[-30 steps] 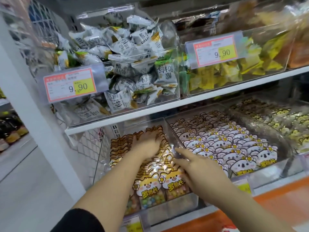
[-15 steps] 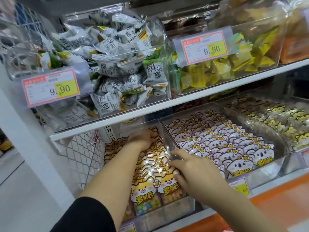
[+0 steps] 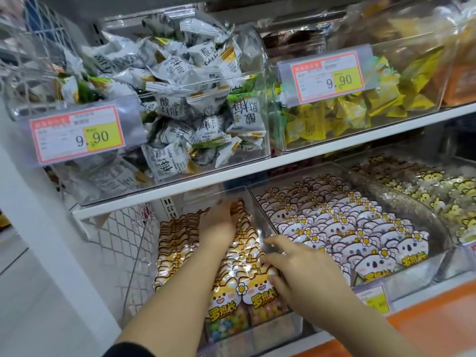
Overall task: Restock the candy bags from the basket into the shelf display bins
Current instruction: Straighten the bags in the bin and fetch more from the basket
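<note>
Where both hands reach: lower tier of a white shop shelf (image 3: 180, 188), clear bins side by side.
Candy bags (image 3: 260, 292): fox-faced, in the clear bin (image 3: 273, 333); two rows running front to back, standing tall, leaning rearward, faces to the aisle.
Left hand (image 3: 219, 225): flat on the rear bags, fingers straight, gripping nothing.
Right hand (image 3: 306, 274): fingers spread, lightly bent, touching the front bags.

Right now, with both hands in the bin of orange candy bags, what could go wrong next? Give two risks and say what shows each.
1. The left hand presses on the tightly packed orange candy bags; pushing harder may crumple them or knock the rows crooked.
2. The white packets are heaped above the rim of the upper bin, just overhead; an arm lifting out might knock some down.
</note>
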